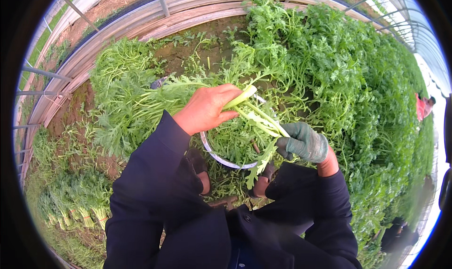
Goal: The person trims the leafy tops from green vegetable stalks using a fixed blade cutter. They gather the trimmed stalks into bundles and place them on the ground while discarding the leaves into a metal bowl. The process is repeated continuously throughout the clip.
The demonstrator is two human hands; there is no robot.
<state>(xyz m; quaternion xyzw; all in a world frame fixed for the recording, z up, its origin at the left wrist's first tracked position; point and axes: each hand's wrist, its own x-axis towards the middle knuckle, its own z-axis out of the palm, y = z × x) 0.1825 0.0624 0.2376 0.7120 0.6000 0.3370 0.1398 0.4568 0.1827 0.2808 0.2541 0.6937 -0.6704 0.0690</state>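
My bare left hand [211,108] is closed around several pale green stems of leafy greens [259,119], which look like crown daisy. My right hand [303,141], in a grey-green work glove, grips the lower ends of these stems and a hanging leaf. The stems slant down from left hand to right. Beneath both hands stands a round basin [226,160] with a pale rim, holding loose leaves. Among those leaves shows a brown stick-like piece [255,146], too hidden to name. A heap of cut greens [141,103] lies beside my left hand.
Tall greens [346,64] grow densely along the right. Bundles with red bands [86,216] lie at lower left. Plastic sheeting [197,13] and metal poles [161,0] border the bed. One person in red [423,106] is far right; a dark-clothed person [399,235] is lower right.
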